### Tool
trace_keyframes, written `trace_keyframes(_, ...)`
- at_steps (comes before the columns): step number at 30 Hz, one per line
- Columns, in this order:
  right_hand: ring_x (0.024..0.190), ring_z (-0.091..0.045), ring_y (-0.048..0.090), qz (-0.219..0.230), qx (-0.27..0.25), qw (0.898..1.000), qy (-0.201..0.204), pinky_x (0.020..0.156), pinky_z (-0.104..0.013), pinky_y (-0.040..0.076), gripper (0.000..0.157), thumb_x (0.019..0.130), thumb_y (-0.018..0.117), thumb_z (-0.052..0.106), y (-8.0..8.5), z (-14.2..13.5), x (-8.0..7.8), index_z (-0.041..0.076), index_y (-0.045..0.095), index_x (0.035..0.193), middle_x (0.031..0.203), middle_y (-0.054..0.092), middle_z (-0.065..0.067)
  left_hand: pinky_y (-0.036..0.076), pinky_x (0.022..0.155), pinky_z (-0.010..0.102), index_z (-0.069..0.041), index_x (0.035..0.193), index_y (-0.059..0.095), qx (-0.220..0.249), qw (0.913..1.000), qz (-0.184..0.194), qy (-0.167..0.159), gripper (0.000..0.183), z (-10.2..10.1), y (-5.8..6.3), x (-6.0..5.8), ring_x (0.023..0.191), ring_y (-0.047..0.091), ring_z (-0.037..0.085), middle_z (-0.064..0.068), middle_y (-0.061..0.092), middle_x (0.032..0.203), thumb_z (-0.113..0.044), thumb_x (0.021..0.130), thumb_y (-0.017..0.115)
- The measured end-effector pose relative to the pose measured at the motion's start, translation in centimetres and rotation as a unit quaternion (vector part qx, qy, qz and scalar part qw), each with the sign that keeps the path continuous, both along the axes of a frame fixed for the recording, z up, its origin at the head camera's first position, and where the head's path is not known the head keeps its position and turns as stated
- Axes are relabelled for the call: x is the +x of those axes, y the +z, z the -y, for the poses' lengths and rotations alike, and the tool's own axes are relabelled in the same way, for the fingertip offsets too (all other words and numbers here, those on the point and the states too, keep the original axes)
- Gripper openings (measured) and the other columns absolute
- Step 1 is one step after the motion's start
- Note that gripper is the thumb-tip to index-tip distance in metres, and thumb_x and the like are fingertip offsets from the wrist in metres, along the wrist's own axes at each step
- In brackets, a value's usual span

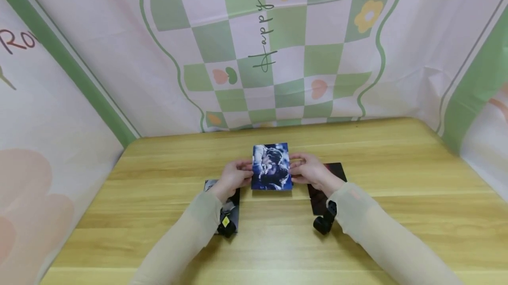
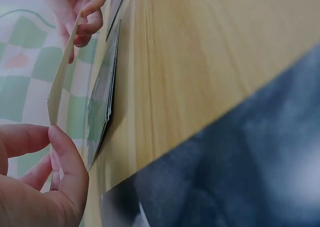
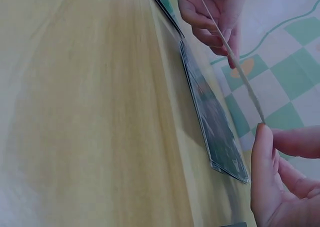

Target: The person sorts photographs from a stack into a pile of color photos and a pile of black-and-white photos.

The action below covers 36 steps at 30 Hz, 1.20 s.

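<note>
While the left hand (image 1: pixel 234 177) and right hand (image 1: pixel 311 170) each pinch one side edge between thumb and fingers, the blue-toned photo print (image 1: pixel 271 166) is held raised off the table (image 1: pixel 274 249), nearer its back edge than its front. The work looks partway along: one dark greyish print (image 1: pixel 236 208) lies toward the table's left edge and a dark reddish print (image 1: pixel 317 199) toward its right, but the raised one is not yet set down, and a small stack of prints (image 2: pixel 102 102) lies beneath it. Its picture side faces the person, its pale back turned away; the long axis seems to run from back edge toward front, the sheet tilted.
</note>
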State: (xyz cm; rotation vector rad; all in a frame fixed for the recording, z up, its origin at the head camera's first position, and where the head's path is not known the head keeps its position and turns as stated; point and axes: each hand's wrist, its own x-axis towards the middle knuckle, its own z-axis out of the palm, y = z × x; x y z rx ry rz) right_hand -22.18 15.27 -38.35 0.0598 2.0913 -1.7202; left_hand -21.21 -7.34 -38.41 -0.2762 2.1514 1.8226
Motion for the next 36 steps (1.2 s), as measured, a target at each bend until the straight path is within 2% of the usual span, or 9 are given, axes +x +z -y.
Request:
trace_keyframes(4,0.082,-0.015,0.059,-0.003,0.005,1.0,-0.003,0.069,-0.025,0.059,0.052,0.091,0.054,-0.004,-0.1,0.3,0.6,-0.002,0.035,0.14,0.108,0.054,-0.014,0.056,0.072,0.021,-0.001,0.127,0.056,-0.009,0.9997,-0.018,-0.014,0.038,0.4,0.0,0.3,0.083,0.059,0.013,0.014,0.061,0.113,0.005,0.09,0.056)
trace_keyframes(8,0.088,-0.019,0.06,-0.002,0.013,1.0,-0.001,0.071,-0.028,0.059,0.051,0.091,0.054,-0.003,-0.3,0.8,1.1,-0.002,0.036,0.139,0.113,0.053,-0.018,0.057,0.074,0.024,0.002,0.127,0.055,-0.013,0.9989,-0.031,-0.031,0.039,1.0,-0.1,0.8,0.083,0.06,0.014,0.016,0.061,0.111,0.006,0.089,0.056)
trace_keyframes(14,0.093,-0.024,0.06,-0.007,0.02,1.0,0.006,0.072,-0.032,0.06,0.05,0.091,0.055,-0.002,-0.1,1.6,1.6,-0.002,0.037,0.138,0.116,0.053,-0.021,0.058,0.082,0.03,0.0,0.128,0.054,-0.018,0.9985,-0.027,-0.043,0.038,2.3,-0.1,1.4,0.09,0.061,0.018,0.016,0.059,0.112,0.005,0.09,0.055)
trace_keyframes(25,0.075,-0.016,0.06,-0.015,0.002,1.0,0.02,0.067,-0.033,0.06,0.052,0.087,0.059,-0.008,-0.1,3.8,2.8,-0.003,0.038,0.135,0.095,0.058,-0.012,0.059,0.073,0.026,0.003,0.122,0.057,-0.026,0.9981,-0.045,-0.033,0.033,4.7,-0.3,2.9,0.082,0.06,0.014,0.013,0.06,0.1,0.007,0.089,0.057)
trace_keyframes(36,0.07,-0.017,0.061,-0.021,0.01,0.999,0.032,0.061,-0.032,0.06,0.053,0.084,0.06,-0.01,0.1,6.8,4.0,-0.002,0.042,0.132,0.09,0.059,-0.013,0.058,0.071,0.026,0.006,0.123,0.055,-0.044,0.9976,-0.046,-0.028,0.037,7.7,-0.2,5.0,0.08,0.058,0.015,0.012,0.059,0.097,0.009,0.086,0.055)
